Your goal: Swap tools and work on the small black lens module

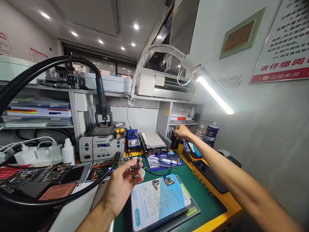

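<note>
The left hand (122, 185) holds a small dark component (136, 165) pinched between thumb and fingertips, its grip clamped on the part and raised a little above the tabletop (210, 206). Just below and to the right of that grip lies a light blue work pad (159, 203), and on its upper edge sit two small camera modules (162, 182), close to the pinched part but not touching it. Left of the grip lie opened phones (60, 178) with bare circuit boards, and behind it stands a grey soldering station (102, 146) with a thick black hose looping overhead.

The right hand (182, 131) is stretched far out, well apart from the left, its fingers drawn together at a tool holder (174, 137) under the shelf; what its grip closes on is too small to tell. Beside that grip stands a dark bottle (210, 133), and under the forearm lies a black phone (209, 175).
</note>
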The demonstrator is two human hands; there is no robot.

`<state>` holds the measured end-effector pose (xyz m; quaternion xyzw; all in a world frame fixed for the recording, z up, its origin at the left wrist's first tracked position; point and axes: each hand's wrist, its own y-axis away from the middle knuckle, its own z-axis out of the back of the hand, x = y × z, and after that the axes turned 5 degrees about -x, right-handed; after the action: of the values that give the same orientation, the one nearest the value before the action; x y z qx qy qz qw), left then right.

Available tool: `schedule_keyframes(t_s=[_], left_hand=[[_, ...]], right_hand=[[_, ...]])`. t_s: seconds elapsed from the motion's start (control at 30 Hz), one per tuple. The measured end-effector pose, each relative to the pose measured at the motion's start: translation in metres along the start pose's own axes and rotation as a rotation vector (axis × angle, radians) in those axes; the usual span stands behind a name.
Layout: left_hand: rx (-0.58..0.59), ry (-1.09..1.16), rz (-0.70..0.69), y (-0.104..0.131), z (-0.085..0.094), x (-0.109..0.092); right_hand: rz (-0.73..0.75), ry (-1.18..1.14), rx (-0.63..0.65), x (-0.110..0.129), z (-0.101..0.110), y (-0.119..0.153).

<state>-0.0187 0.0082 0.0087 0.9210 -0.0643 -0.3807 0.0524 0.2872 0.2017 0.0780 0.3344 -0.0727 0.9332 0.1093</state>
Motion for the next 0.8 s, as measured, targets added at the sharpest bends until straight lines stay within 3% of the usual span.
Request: schedule_keyframes(t_s=[0.47, 0.8], left_hand=[[0.038, -0.022, 0.024, 0.002, 0.0, 0.001], [0.022, -0.031, 0.021, -0.001, 0.002, 0.002]], right_hand=[[-0.02, 0.0, -0.027, -0.001, 0.004, -0.003], [0.035, -0.009, -0.188, 0.003, 0.021, -0.011]])
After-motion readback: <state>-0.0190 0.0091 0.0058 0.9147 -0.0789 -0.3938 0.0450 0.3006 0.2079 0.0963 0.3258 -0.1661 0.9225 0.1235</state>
